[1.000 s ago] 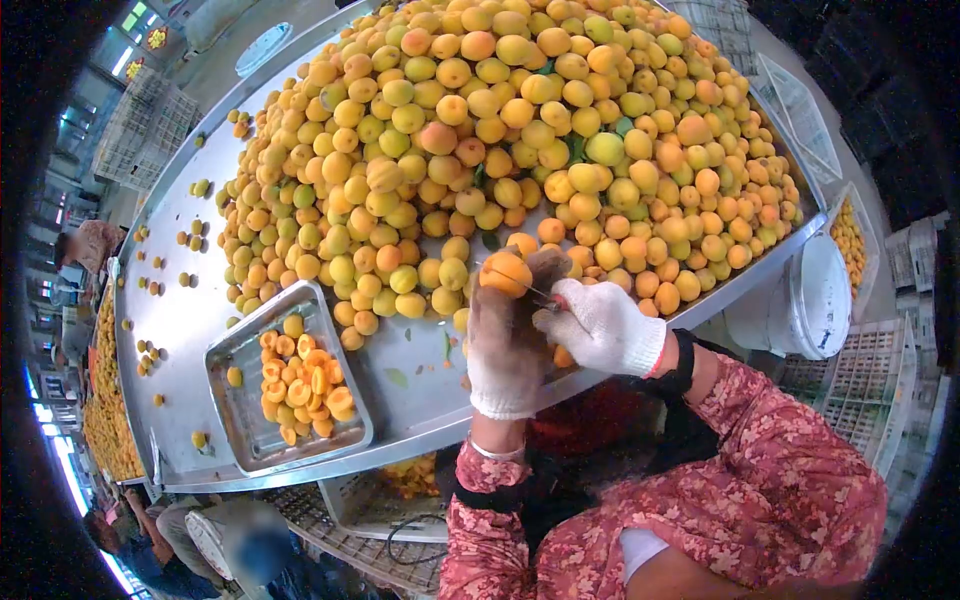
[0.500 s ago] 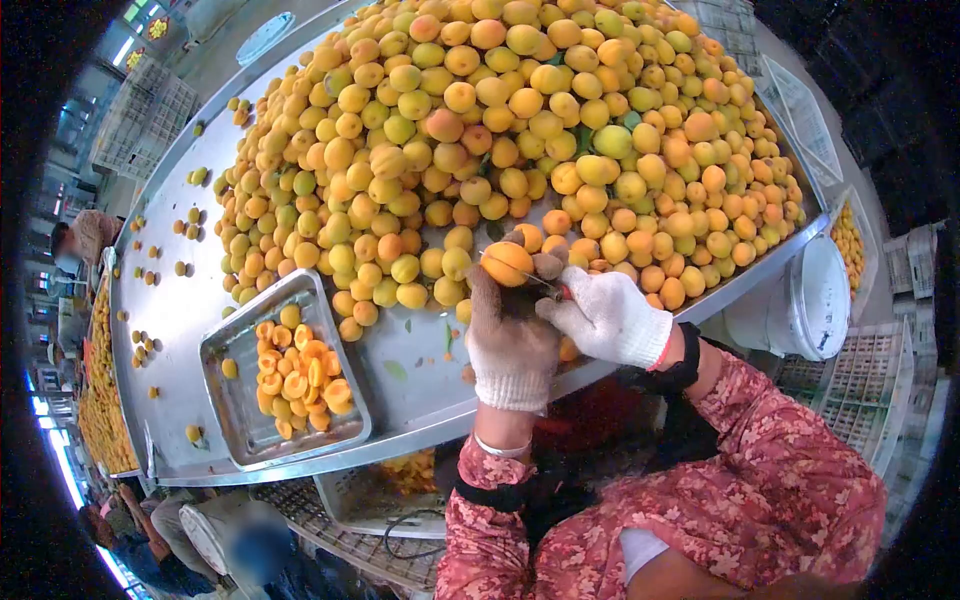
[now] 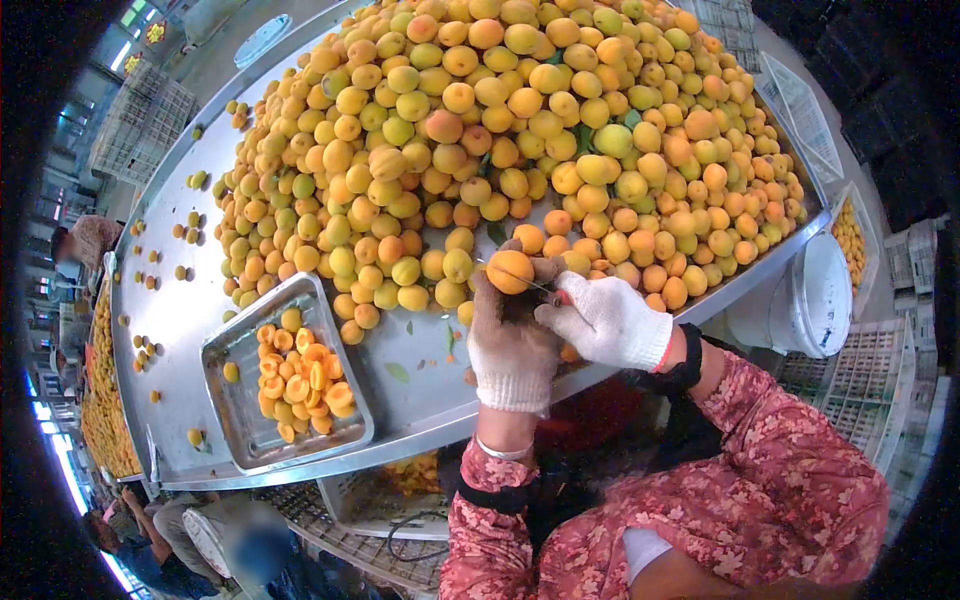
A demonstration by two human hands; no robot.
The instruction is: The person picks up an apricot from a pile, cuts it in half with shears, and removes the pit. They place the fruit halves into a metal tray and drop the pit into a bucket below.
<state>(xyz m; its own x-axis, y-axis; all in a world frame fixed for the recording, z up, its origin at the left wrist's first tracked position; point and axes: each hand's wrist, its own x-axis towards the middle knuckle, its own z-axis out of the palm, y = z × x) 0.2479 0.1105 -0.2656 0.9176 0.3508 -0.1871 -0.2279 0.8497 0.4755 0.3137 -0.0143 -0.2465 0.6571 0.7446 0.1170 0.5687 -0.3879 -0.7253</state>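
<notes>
My left hand (image 3: pixel 512 345), in a stained knit glove, holds one orange apricot (image 3: pixel 510 271) up at its fingertips. My right hand (image 3: pixel 605 320), in a white glove, grips a thin knife (image 3: pixel 540 289) whose blade lies against the right side of that apricot. Both hands hover over the near edge of a steel table (image 3: pixel 190 320). Behind them rises a big heap of yellow and orange apricots (image 3: pixel 500 130). To the left sits a steel tray (image 3: pixel 232 357) holding several cut apricot halves (image 3: pixel 300 385).
Loose apricots (image 3: pixel 190 215) are scattered over the table's left part. A white bucket (image 3: pixel 815 295) stands at the right, with plastic crates (image 3: pixel 850 385) below it. Other people (image 3: pixel 85 245) work at the far left and below the table edge.
The hands and the apricot have shifted slightly up and right; the knife blade stays at the fruit. The view has tilted a little.
</notes>
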